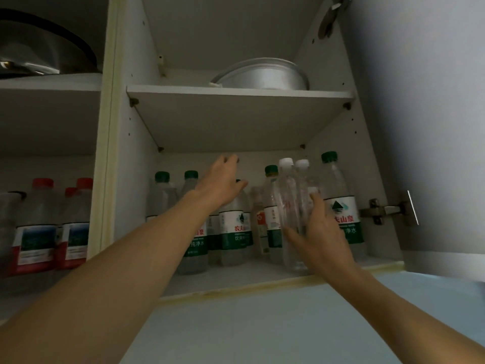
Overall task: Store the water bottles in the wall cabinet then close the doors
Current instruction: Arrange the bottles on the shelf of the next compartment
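Observation:
The wall cabinet stands open in front of me. Its lower shelf holds several green-capped water bottles with white and green labels. My right hand grips two clear white-capped bottles at the shelf's front right, thumb on the left and fingers behind them. They stand slightly tilted, just left of the tall green-capped bottle. My left hand reaches in with fingers spread over the top of a green-labelled bottle in the middle; whether it touches that bottle is hidden.
The right door is swung open on its hinge. A metal basin sits on the upper shelf. The left compartment holds red-capped bottles below and a dark pan above. The tiled wall is under the cabinet.

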### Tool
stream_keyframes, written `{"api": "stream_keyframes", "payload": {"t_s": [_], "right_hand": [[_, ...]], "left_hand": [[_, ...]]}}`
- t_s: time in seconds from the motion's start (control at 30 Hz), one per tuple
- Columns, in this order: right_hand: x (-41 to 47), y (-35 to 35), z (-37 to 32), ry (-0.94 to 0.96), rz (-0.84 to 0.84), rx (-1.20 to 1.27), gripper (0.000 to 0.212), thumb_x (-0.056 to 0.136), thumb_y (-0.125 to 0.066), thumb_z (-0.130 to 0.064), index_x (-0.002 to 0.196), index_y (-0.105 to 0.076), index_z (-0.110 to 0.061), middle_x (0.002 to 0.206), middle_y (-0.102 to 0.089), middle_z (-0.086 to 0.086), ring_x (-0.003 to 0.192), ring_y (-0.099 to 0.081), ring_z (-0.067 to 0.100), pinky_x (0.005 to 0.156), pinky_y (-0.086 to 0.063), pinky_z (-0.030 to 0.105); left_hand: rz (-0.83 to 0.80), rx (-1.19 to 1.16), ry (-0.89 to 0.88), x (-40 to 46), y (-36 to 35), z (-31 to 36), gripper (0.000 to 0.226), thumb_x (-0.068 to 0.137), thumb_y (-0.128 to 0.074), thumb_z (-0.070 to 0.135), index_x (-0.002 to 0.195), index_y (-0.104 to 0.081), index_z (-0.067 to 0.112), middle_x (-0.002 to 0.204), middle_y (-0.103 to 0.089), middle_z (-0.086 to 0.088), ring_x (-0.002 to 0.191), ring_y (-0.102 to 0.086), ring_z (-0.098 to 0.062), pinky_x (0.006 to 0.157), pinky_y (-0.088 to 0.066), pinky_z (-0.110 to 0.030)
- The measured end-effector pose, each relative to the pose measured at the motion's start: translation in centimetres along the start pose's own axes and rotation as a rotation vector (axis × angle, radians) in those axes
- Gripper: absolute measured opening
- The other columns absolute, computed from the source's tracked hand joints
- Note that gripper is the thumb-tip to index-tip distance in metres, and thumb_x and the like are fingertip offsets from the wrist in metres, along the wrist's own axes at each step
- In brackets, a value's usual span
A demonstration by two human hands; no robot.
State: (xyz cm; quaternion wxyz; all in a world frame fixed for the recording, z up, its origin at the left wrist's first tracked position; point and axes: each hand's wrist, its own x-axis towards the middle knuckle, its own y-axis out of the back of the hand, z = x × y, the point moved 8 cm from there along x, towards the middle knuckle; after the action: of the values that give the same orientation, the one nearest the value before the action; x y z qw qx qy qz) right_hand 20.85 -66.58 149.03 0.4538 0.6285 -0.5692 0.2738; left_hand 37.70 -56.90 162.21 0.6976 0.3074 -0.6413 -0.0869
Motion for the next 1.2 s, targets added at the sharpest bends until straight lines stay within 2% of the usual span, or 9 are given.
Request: {"api": "stream_keyframes", "payload": {"t_s": [0.13, 0.23, 0.37, 0.53, 0.67, 0.83, 1.03, 1.1, 1.2], "right_hand": [[0.1, -0.4, 1.0, -0.034, -0.028, 0.045, 0.069, 0.091, -0.070, -0.037, 0.146, -0.031, -0.022, 0.131, -0.057, 0.005, 0.114, -0.061, 0.027, 0.095, -0.055, 0.049], [0.1, -0.8, 1.8, -0.070, -0.033, 0.056, 0.057, 0.093, -0.067, -0.041, 0.139, -0.040, -0.022, 0.125, -0.062, 0.004, 0.107, -0.064, 0.024, 0.092, -0.056, 0.044], [-0.1, -1.1, 2.3, -0.081, -0.004, 0.046, 0.059, 0.094, -0.064, -0.047, 0.142, -0.040, -0.022, 0.124, -0.062, 0.005, 0.109, -0.063, 0.025, 0.091, -0.057, 0.045], [-0.1, -1.2, 2.6, -0.090, 0.007, 0.062, 0.057, 0.092, -0.065, -0.048, 0.139, -0.042, -0.025, 0.124, -0.062, 0.003, 0.110, -0.062, 0.024, 0.091, -0.057, 0.046], [-0.2, -1.2, 2.7, -0.086, 0.015, 0.065, 0.056, 0.092, -0.065, -0.047, 0.139, -0.042, -0.026, 0.127, -0.060, 0.002, 0.112, -0.061, 0.025, 0.092, -0.056, 0.046], [-0.2, -1.3, 2.6, -0.083, 0.014, 0.057, 0.057, 0.093, -0.064, -0.048, 0.140, -0.042, -0.026, 0.127, -0.060, 0.003, 0.112, -0.060, 0.025, 0.091, -0.053, 0.044], [-0.4, -1.3, 2.4, -0.073, 0.013, 0.040, 0.056, 0.093, -0.063, -0.047, 0.140, -0.043, -0.023, 0.124, -0.062, 0.003, 0.110, -0.061, 0.025, 0.091, -0.055, 0.045], [-0.4, -1.3, 2.4, -0.076, 0.010, 0.042, 0.056, 0.093, -0.063, -0.048, 0.139, -0.044, -0.023, 0.124, -0.062, 0.002, 0.110, -0.062, 0.024, 0.091, -0.055, 0.045], [-0.4, -1.2, 2.4, -0.075, 0.027, 0.039, 0.057, 0.093, -0.063, -0.049, 0.140, -0.043, -0.023, 0.126, -0.061, 0.002, 0.113, -0.061, 0.024, 0.092, -0.055, 0.046]], "left_hand": [[-0.068, -0.117, 0.187, 1.6, -2.6, -1.5, 0.077, 0.097, -0.064, 0.037, 0.157, -0.021, 0.016, 0.156, -0.030, -0.018, 0.134, -0.044, -0.034, 0.104, -0.043, -0.041], [-0.141, -0.223, 0.301, 2.1, -4.5, -2.7, 0.089, 0.096, -0.067, 0.035, 0.160, -0.008, 0.016, 0.158, -0.027, -0.020, 0.137, -0.042, -0.036, 0.111, -0.041, -0.043], [-0.207, -0.263, 0.322, 2.4, -5.7, -3.0, 0.097, 0.093, -0.071, 0.030, 0.162, -0.003, 0.022, 0.156, -0.034, -0.021, 0.134, -0.045, -0.037, 0.105, -0.042, -0.040], [-0.212, -0.149, 0.258, 2.8, -4.7, -2.6, 0.080, 0.094, -0.071, 0.025, 0.158, -0.025, 0.014, 0.150, -0.045, -0.015, 0.128, -0.051, -0.031, 0.095, -0.044, -0.034], [-0.210, -0.089, 0.293, 2.6, -3.2, -3.0, 0.060, 0.093, -0.070, 0.031, 0.141, -0.042, 0.008, 0.127, -0.055, -0.012, 0.106, -0.054, -0.025, 0.086, -0.048, -0.035], [-0.240, -0.025, 0.273, 2.2, -2.2, -2.9, 0.055, 0.095, -0.069, 0.032, 0.137, -0.044, 0.006, 0.122, -0.054, -0.010, 0.103, -0.052, -0.024, 0.081, -0.045, -0.034], [-0.223, 0.130, 0.259, 2.1, -1.3, -3.4, 0.033, 0.092, -0.070, 0.030, 0.110, -0.058, 0.005, 0.097, -0.062, -0.010, 0.078, -0.056, -0.019, 0.063, -0.046, -0.031], [-0.217, 0.172, 0.271, 1.9, -1.2, -3.5, 0.035, 0.092, -0.069, 0.033, 0.112, -0.057, 0.007, 0.103, -0.062, -0.010, 0.088, -0.059, -0.023, 0.066, -0.046, -0.031], [-0.204, 0.311, 0.263, 2.0, -1.4, -3.1, 0.047, 0.093, -0.063, 0.035, 0.129, -0.053, 0.007, 0.129, -0.055, -0.019, 0.121, -0.050, -0.035, 0.089, -0.045, -0.038]]}}
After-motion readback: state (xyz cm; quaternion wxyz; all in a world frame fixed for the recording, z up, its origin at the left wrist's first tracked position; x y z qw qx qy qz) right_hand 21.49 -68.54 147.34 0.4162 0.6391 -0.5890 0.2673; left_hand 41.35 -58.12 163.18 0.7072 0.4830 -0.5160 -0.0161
